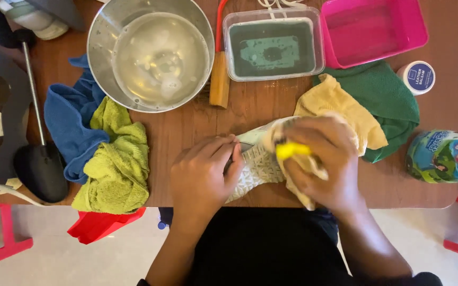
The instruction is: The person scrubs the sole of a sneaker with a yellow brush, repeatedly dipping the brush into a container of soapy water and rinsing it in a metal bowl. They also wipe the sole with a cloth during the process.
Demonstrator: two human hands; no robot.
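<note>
A pale shoe (256, 165) lies sole-up at the near edge of the wooden table (186, 127). My left hand (203, 176) grips the shoe's left end. My right hand (319, 161) is closed on a yellow cloth (345, 108) bunched over the shoe's right part, and a bright yellow bit (291, 150) shows by the fingers. The cloth trails up and right from under that hand. Most of the shoe is hidden by both hands.
A steel bowl of water (152, 53) stands at the back left. Beside it are a wooden-handled brush (219, 79), a clear tub of dark liquid (272, 45) and a pink tub (372, 29). Green (393, 95), lime (116, 161) and blue (70, 124) cloths, a small jar (417, 77) and a printed pack (445, 157) lie around.
</note>
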